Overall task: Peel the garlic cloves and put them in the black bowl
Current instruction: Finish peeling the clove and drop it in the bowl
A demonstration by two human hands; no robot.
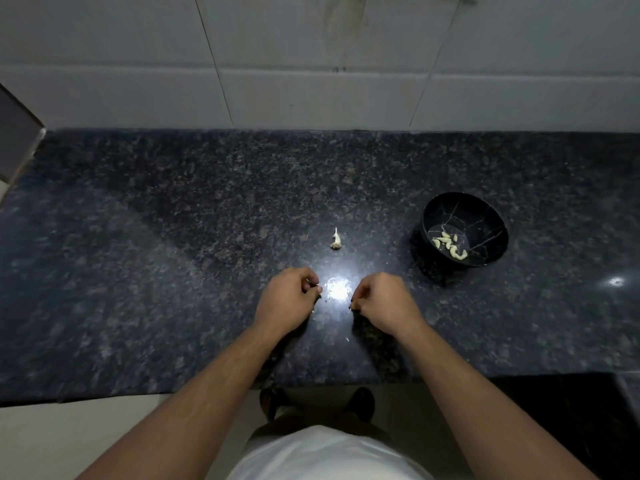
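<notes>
Two bare forearms reach in from the bottom edge over a dark speckled granite counter (138, 271), which fills the middle of the frame; pale wall tiles (311, 64) rise behind it. Light floor and a white shirt show below the counter's near edge.

Black bowl (464, 202) sits on the counter to the right, well apart from both hands. Cracked-line pattern inside. Several peeled garlic cloves (450, 245) lie clustered at its bottom.

Left hand (285, 299): knuckles up, fingers curled inward, fingertips drawn toward the thumb. Cannot tell whether anything is pinched there; glare hides the spot.

Right hand (381, 301): same posture, fingers curled under, tips close to the counter. A pale speck shows at the fingertips, too small to identify. Cannot tell whether it grips anything.

Bright reflected glare (336, 289) lies on the counter between the two hands.

Garlic stem remnant (336, 240), pale with a root end, lies alone on the counter beyond the hands, left of the bowl.

Tiny white flecks (347, 339) near the right wrist.
</notes>
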